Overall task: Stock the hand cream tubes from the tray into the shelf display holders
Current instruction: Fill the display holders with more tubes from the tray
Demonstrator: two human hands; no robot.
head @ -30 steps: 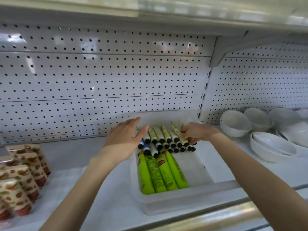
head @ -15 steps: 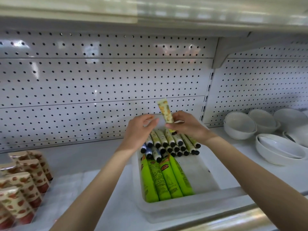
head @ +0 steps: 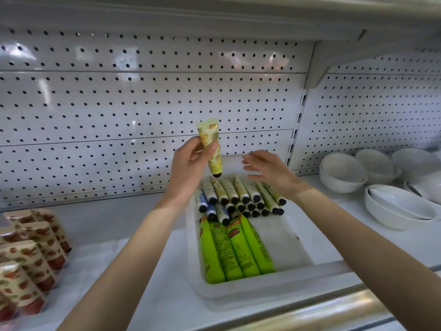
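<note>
Tube [head: 211,144] has passed to your left grip [head: 188,168], pinched upright, cap down; right grip [head: 267,170] empty, fingers spread. Stocked display [head: 31,256] well left: left grip nearer.

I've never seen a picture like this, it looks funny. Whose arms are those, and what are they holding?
The camera sits on a person's head, so you see what they see: their own two arms reaching to a shop shelf. The left hand holds a small yellow tube, cap down. The right hand is open, hovering above a clear tray. In the tray lie a pile of small tubes with dark caps and some long green tubes. White bowls stand on the right, red-patterned tubes on the left.
</note>
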